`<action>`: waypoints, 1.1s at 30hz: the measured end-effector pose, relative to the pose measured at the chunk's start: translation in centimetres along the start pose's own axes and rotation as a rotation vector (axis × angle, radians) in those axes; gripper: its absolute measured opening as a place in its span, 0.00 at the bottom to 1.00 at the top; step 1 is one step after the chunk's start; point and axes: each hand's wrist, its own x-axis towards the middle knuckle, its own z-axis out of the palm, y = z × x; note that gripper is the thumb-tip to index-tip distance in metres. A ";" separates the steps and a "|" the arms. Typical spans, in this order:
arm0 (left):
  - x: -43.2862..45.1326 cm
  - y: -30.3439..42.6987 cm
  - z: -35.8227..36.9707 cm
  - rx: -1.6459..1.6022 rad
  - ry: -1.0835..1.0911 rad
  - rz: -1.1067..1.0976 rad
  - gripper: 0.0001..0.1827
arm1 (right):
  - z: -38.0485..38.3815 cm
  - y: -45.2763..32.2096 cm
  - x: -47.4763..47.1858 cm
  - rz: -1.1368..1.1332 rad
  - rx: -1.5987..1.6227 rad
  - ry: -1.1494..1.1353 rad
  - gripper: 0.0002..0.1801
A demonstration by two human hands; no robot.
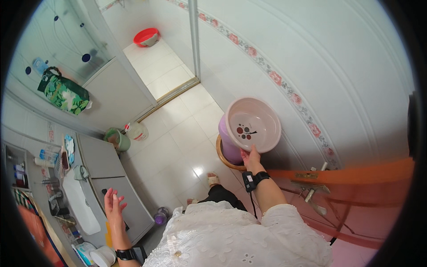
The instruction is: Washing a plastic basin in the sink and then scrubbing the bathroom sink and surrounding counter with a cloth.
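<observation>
My right hand [251,158] grips the near rim of a pale pink plastic basin [263,130], which bears a dark red and grey dot pattern inside. The basin is tilted and nothing shows in it. Directly below it is a purple cylindrical container [227,147] with a wooden-looking ring [220,154] around its foot; whether the basin touches it I cannot tell. My left hand [114,203] hangs with fingers apart and holds nothing, beside the grey vanity cabinet [126,203] and the white washbasin [80,200].
An orange wooden door [360,177] with a metal handle [310,195] stands at right. A raised sill [176,90] crosses the shower doorway; beyond lies a red basin [143,35]. A green bucket [122,142], a clear jug [137,131] and a purple-capped bottle [161,216] stand along the left.
</observation>
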 end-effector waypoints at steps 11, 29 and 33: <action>-1.2 -1.3 -2.4 -0.198 0.386 0.023 0.10 | 15.8 5.5 -12.4 0.536 -0.618 -0.811 0.27; -10.3 -14.1 -12.5 -0.288 0.928 -0.283 0.19 | 29.9 22.6 -25.5 0.639 -1.207 -1.538 0.12; -8.1 -18.1 -15.0 -0.416 0.935 -0.289 0.20 | 31.5 27.8 -31.0 0.108 -1.550 -1.706 0.19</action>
